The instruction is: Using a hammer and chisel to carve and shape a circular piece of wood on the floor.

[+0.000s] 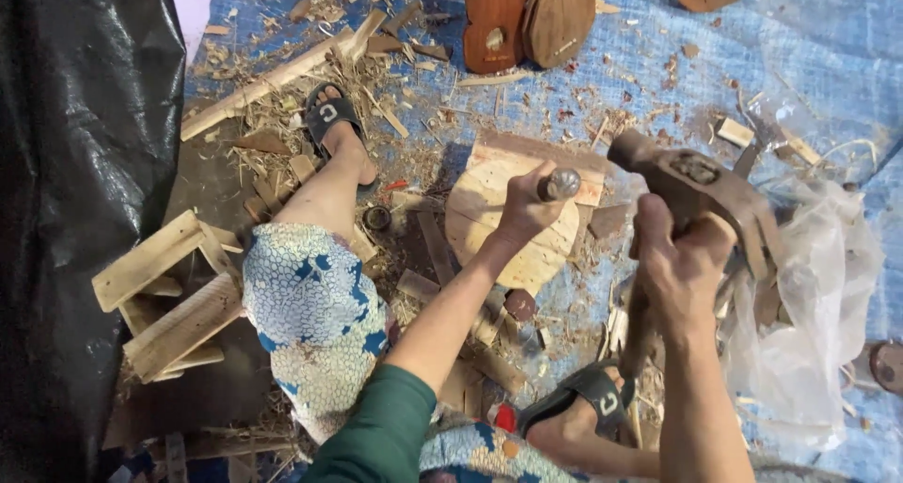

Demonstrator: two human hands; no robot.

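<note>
The left hand [527,205] is clamped around a chisel [557,184], fingers wrapped tight on its shaft so only the round, shiny metal butt shows, and the tool stands on a pale, rounded wood blank [489,221] lying on the blue tarp [800,50] between the person's feet. The right hand [682,262] grips the handle of a dark, blocky mallet [701,187], fingers closed all round it, the head raised just right of the chisel. As a judgement, a blow landing off the small, polished butt could glance onto the left knuckles, which sit directly under it; the blank looks loose on a bed of shavings, so it might skid or tip under a strike, and the sandalled feet [334,116] are near enough to be caught. The blank is light, rough-sawn and plank-jointed; curled shavings and splinters litter the tarp. Far off lie reddish, smooth, guitar-shaped pieces [527,17]; at left, slatted offcuts [174,300] beside black plastic sheet [85,163]; at right, crumpled clear plastic [818,285].
</note>
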